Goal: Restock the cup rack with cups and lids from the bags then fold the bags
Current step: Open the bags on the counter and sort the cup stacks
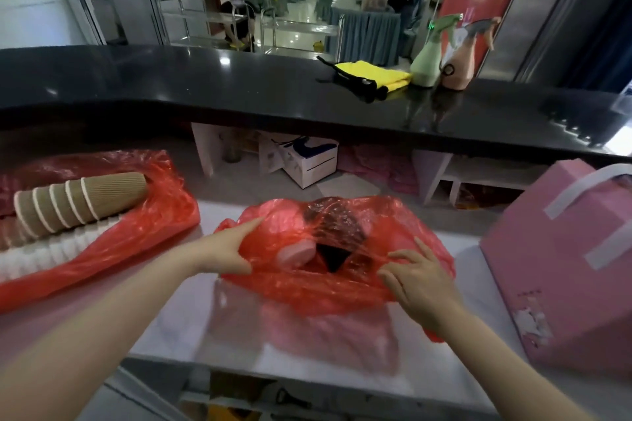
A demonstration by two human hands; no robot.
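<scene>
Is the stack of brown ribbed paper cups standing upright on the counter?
No, the stack of brown ribbed paper cups lies on its side on the red plastic bag at the left.

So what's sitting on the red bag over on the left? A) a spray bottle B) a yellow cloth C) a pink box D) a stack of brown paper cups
D: a stack of brown paper cups lies on its side on the left red bag, while both hands work on the middle red bag.
</scene>
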